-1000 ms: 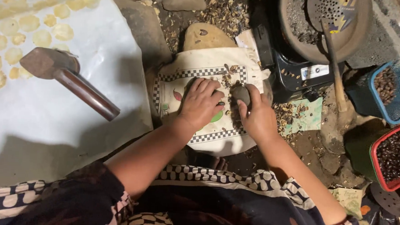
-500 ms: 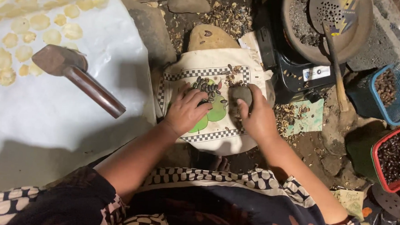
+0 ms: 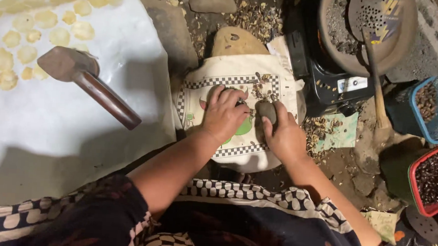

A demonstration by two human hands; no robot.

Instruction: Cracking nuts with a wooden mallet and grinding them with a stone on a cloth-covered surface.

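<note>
A cream cloth [image 3: 261, 73] with a checkered border and a green fruit print lies over a stone in front of me. My left hand [image 3: 223, 114] rests palm down on it, fingers spread over a heap of small dark seeds that is mostly hidden. My right hand [image 3: 284, 136] grips a grey rounded stone [image 3: 266, 110] just right of the left fingertips, its lower end touching the cloth. Broken husks [image 3: 263, 85] lie scattered on the cloth's upper right.
A wooden mallet [image 3: 89, 81] lies on a white sheet [image 3: 54, 129] dotted with flat yellow discs [image 3: 29, 33]. At right are a black stove [image 3: 331, 79] with a clay pan and perforated ladle [image 3: 379, 26], a blue basket [image 3: 432, 104] and a red basket [image 3: 433, 176] of dark seeds.
My left hand, drawn back half a second ago so the seeds showed, has slid forward over them again. The right hand keeps its hold on the stone, slightly lower now.
</note>
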